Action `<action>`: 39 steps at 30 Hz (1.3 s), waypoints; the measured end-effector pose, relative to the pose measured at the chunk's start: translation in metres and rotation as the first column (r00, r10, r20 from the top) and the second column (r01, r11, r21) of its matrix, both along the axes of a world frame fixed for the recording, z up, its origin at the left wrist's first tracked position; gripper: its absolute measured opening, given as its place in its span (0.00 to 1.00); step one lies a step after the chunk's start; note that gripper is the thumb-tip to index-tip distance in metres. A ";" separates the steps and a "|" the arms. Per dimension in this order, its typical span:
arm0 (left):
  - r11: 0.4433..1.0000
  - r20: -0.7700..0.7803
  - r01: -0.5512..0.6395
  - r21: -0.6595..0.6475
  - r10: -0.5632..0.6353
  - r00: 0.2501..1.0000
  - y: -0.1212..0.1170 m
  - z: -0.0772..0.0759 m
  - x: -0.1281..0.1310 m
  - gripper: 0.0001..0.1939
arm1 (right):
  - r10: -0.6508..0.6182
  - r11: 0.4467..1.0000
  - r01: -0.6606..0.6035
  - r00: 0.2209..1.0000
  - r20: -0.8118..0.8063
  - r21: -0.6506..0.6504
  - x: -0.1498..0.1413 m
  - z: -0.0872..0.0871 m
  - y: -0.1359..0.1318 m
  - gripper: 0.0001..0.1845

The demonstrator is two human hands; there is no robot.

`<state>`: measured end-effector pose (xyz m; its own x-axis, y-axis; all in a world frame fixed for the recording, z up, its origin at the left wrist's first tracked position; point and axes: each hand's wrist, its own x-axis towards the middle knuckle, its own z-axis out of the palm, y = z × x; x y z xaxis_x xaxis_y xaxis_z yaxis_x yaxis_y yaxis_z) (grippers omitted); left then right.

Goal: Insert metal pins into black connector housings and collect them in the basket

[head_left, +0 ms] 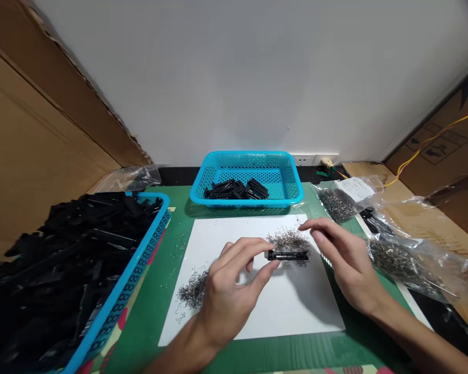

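My left hand (236,285) pinches one end of a narrow black plastic part (289,255) between thumb and fingers, holding it level above a white sheet (265,317). Just to the right, my right hand (345,259) is closed in a pinch, index fingertip and thumb near each other; whatever is between them is too small to make out. Behind the black part lies a loose pile of tiny bent wire springs (286,239). A second, darker pile of small springs (193,291) sits to the left, partly hidden by my left hand.
A blue basket (247,202) at the back holds several black parts (234,189). At left, a larger blue basket (156,244) is heaped with black plastic pieces (81,239). Clear bags of springs (335,202) lie at right. Cardboard (42,104) stands at left; a yellow cable (409,161) hangs at right.
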<state>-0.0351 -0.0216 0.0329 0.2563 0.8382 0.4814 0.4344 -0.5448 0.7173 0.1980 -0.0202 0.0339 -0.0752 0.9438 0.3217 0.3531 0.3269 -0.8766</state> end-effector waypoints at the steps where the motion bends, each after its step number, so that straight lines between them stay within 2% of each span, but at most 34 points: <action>1: 1.000 0.020 -0.011 -0.006 0.011 1.000 0.000 0.001 -0.001 0.09 | 0.043 0.999 -0.043 0.998 0.044 -0.002 -0.002 0.000 -0.001 0.10; 4: 0.999 0.075 -0.042 -0.023 0.044 0.996 0.003 0.006 -0.006 0.08 | 0.109 0.990 -0.121 0.984 0.144 0.078 -0.009 0.001 -0.003 0.07; 7: 0.997 0.084 -0.071 -0.040 0.075 0.994 0.009 0.011 -0.009 0.09 | 0.128 0.947 -0.175 0.974 0.185 0.271 -0.017 0.002 0.001 0.05; 9: 0.993 0.052 -0.114 -0.042 0.116 0.992 0.015 0.017 -0.012 0.14 | 0.053 0.937 -0.111 0.983 0.177 0.331 -0.020 0.005 0.013 0.05; 11: 0.981 0.032 -0.192 -0.011 0.192 0.981 0.023 0.027 -0.019 0.16 | -0.047 0.949 -0.028 0.973 0.228 0.315 -0.022 0.010 0.032 0.07; 13: 0.959 0.036 -0.283 0.031 0.282 0.959 0.028 0.040 -0.033 0.14 | -0.146 0.964 0.051 0.920 0.363 0.261 -0.024 0.016 0.058 0.11; 17: 0.896 -0.059 -0.440 0.067 0.444 0.894 0.033 0.066 -0.083 0.12 | -0.099 0.978 0.005 0.892 0.441 0.209 -0.033 0.018 0.110 0.13; 19: 0.857 -0.216 -0.505 0.101 0.514 0.830 0.033 0.074 -0.113 0.12 | -0.040 0.985 -0.044 0.879 0.475 0.165 -0.039 0.016 0.126 0.11; 21: 0.810 -0.407 -0.571 0.134 0.570 0.714 0.032 0.078 -0.140 0.13 | 0.007 0.987 -0.086 0.868 0.497 0.136 -0.043 0.014 0.133 0.12; 24: 0.763 -0.625 -0.606 0.224 0.590 0.512 0.033 0.076 -0.165 0.13 | 0.021 0.987 -0.100 0.862 0.506 0.128 -0.042 0.018 0.130 0.16; 27: 0.769 -0.724 -0.569 0.291 0.566 0.394 0.037 0.071 -0.172 0.14 | 0.016 0.987 -0.093 0.865 0.501 0.128 -0.032 0.026 0.116 0.18; 31: 0.811 -0.771 -0.487 0.324 0.524 0.361 0.045 0.067 -0.168 0.12 | 0.077 0.985 -0.142 0.878 0.473 0.102 -0.009 0.037 0.090 0.20; 33: 0.809 -0.764 -0.463 0.362 0.542 0.349 0.048 0.069 -0.166 0.12 | 0.125 0.981 -0.180 0.872 0.474 0.071 0.004 0.038 0.075 0.19; 36: 0.768 -0.717 -0.488 0.415 0.606 0.344 0.047 0.078 -0.164 0.12 | 0.246 0.964 -0.263 0.848 0.469 -0.031 0.024 0.030 0.056 0.14; 39: 0.696 -0.631 -0.566 0.442 0.690 0.355 0.044 0.090 -0.157 0.10 | 0.333 0.943 -0.296 0.847 0.414 -0.152 0.041 0.012 0.041 0.10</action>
<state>-0.1917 0.0221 0.1227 -0.0250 0.8565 0.5156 0.9963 0.0639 -0.0579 0.2388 0.0204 0.0460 -0.4854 0.8669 0.1139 0.5887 0.4203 -0.6905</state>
